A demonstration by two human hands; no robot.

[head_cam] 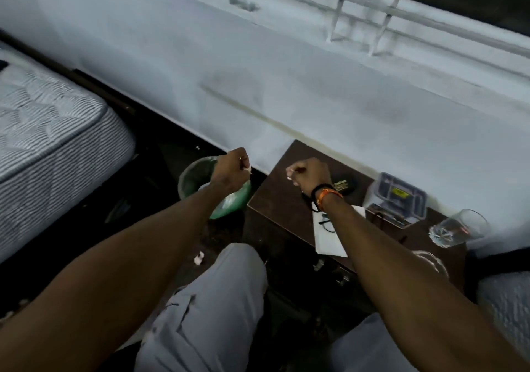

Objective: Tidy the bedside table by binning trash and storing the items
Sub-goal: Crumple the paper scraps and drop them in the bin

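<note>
The person's grey-trousered knees (206,308) lay nearest the camera, with a stray paper scrap (199,257) on the dark floor just beyond the left knee. At about eleven o'clock the left hand (231,168) hung over the green bin (198,182), fingers closed on a small white scrap; at about one o'clock the right hand (311,175) was over the bedside table (275,199), likewise pinched on a white bit. Such scraps looked light, soft and crushable, best pinched at any edge, while the glass (459,228) at three o'clock seemed fragile and slippery, best gripped round its wall.
</note>
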